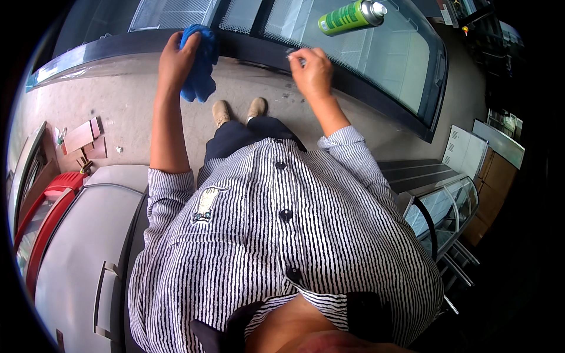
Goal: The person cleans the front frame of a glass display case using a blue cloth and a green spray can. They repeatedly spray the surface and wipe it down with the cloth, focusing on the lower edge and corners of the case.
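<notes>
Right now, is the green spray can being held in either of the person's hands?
No, the green spray can lies alone on the freezer's glass lid, while the left hand holds a blue cloth.

Striped button shirt (276,235), rolled sleeves, dark trousers (247,135), tan shoes (238,110)

Open glass lid (376,65) was left free between the right hand (312,70) and the green spray can (352,16) lying farther right. The dark front frame (259,50) ran clear between the right hand and the blue cloth (200,65), which was clutched in the left hand (175,62). Passage on the near left was blocked by a grey chest freezer (82,247).
</notes>
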Available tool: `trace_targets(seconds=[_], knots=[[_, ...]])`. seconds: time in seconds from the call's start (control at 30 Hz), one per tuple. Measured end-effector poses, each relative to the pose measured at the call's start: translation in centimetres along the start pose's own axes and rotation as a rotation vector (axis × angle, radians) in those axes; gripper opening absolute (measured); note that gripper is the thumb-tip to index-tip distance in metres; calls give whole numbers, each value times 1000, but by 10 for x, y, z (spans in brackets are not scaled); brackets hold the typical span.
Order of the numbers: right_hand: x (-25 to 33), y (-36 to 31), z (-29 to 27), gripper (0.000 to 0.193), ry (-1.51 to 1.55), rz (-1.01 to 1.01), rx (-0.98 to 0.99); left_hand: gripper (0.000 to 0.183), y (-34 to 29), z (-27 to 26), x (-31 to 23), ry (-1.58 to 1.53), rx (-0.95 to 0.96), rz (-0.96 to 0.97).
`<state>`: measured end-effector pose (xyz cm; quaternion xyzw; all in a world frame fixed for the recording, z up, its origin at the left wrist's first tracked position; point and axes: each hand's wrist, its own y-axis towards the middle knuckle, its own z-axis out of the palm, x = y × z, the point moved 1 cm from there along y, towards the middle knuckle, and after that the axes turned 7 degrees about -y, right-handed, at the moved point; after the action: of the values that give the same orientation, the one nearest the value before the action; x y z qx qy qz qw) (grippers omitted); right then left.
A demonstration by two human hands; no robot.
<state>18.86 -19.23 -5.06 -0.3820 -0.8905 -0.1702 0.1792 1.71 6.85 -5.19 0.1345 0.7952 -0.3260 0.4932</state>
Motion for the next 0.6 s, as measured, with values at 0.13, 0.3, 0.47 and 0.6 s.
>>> trace_targets(seconds=[0.13,0.3,0.47,0.6], knots=[[-9,4,-12,6,-58,110,6,53,-2,1,-1,5,-14,0],[3,-4,-7,5,31,39,63,53,-3,2,-2,-30,-4,-4],[-13,7,-9,4,-35,93,13,53,-2,1,-3,-7,-9,-22],[13,3,3,4,51,22,35,52,-7,4,-7,69,-66,5]])
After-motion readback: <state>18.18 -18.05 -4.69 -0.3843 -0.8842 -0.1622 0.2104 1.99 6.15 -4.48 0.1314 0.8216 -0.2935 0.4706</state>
